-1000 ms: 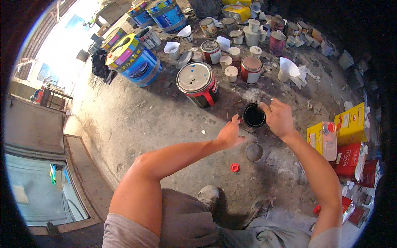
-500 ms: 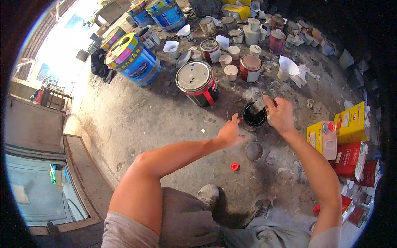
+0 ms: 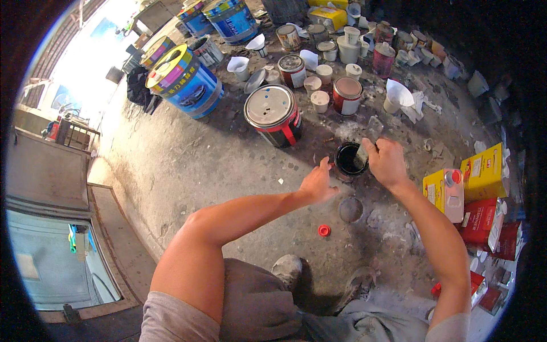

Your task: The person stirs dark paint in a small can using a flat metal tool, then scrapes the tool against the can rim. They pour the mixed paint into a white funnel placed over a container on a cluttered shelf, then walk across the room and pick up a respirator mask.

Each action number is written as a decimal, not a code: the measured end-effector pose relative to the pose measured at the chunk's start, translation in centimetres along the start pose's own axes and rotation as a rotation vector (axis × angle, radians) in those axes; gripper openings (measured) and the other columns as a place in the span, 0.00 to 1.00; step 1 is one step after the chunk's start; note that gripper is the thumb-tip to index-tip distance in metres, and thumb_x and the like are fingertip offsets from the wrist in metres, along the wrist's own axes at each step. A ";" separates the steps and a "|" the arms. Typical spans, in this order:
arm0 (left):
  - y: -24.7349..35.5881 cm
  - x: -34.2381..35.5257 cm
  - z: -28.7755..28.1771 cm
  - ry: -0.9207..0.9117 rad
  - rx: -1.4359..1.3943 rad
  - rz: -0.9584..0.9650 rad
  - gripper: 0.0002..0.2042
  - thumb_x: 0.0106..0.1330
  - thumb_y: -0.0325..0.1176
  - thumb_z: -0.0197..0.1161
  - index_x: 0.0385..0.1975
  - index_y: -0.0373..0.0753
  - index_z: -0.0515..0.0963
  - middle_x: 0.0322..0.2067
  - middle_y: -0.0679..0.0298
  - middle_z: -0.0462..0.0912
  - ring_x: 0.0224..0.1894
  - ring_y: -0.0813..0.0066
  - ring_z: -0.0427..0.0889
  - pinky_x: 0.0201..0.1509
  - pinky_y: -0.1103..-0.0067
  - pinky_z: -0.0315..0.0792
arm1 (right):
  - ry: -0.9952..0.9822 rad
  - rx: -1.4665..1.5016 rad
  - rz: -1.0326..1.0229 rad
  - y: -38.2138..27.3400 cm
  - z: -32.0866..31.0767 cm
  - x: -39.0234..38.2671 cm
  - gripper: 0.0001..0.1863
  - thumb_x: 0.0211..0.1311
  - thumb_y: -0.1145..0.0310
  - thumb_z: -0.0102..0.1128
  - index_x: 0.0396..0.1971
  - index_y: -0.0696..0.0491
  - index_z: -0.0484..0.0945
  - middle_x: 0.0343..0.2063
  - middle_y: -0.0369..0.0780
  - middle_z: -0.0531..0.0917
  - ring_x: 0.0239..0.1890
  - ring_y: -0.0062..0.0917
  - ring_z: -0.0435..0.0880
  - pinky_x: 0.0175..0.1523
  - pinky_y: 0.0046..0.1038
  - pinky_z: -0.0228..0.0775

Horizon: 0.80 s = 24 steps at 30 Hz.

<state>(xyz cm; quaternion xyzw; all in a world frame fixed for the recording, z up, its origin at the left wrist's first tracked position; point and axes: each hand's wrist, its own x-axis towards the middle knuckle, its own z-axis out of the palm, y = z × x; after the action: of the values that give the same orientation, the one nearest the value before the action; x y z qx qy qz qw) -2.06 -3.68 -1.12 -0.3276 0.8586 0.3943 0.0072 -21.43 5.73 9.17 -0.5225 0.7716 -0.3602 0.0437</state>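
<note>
A small open can [image 3: 345,162] of black liquid stands on the concrete floor in front of me. My right hand [image 3: 388,163] grips the upper end of a flat, pale stirring stick [image 3: 361,156], whose lower end dips inside the can by its right wall. My left hand [image 3: 318,183] is at the can's left side, thumb and forefinger spread towards it; whether they press on it is hard to see. Nearer to me lie a round grey lid-like disc [image 3: 350,210] and a small red cap [image 3: 324,230].
Beyond the can stand a large black-and-red paint can [image 3: 270,107], a smaller red can [image 3: 347,96], and several paper cups. Blue pails [image 3: 191,85] are at far left. Yellow tins [image 3: 484,171] and red tins [image 3: 483,222] crowd the right. My shoes [image 3: 286,271] are below.
The stirring stick has swung from leaning leftward across the can to a steeper stance at its right side. My right hand has dropped slightly; my left hand has stayed put.
</note>
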 end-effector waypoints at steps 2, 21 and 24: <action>0.0 0.0 0.1 0.001 0.007 -0.009 0.53 0.52 0.42 0.75 0.69 0.26 0.44 0.63 0.41 0.69 0.65 0.44 0.68 0.68 0.64 0.64 | -0.011 0.024 0.031 0.1 0.0 0.0 0.23 0.65 0.63 0.61 0.14 0.63 0.73 0.23 0.56 0.78 0.25 0.51 0.78 0.30 0.44 0.67; -0.6 0.0 0.4 0.001 -0.008 -0.007 0.53 0.51 0.43 0.75 0.69 0.27 0.44 0.63 0.43 0.70 0.64 0.44 0.70 0.67 0.65 0.65 | 0.041 0.079 0.036 0.5 0.2 0.0 0.23 0.65 0.61 0.62 0.15 0.63 0.74 0.19 0.52 0.75 0.23 0.50 0.75 0.30 0.45 0.66; -0.6 0.1 0.5 0.006 -0.001 -0.006 0.53 0.52 0.43 0.75 0.69 0.27 0.44 0.62 0.43 0.71 0.64 0.44 0.70 0.67 0.64 0.65 | 0.054 0.081 -0.078 0.7 0.1 0.0 0.23 0.64 0.61 0.62 0.15 0.63 0.74 0.19 0.52 0.75 0.23 0.50 0.74 0.30 0.45 0.66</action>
<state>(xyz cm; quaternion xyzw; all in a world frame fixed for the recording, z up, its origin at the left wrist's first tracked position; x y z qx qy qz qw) -1.87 -3.70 -1.89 -0.3311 0.8575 0.3937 0.0056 -21.88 5.82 8.66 -0.5402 0.7362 -0.4066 0.0297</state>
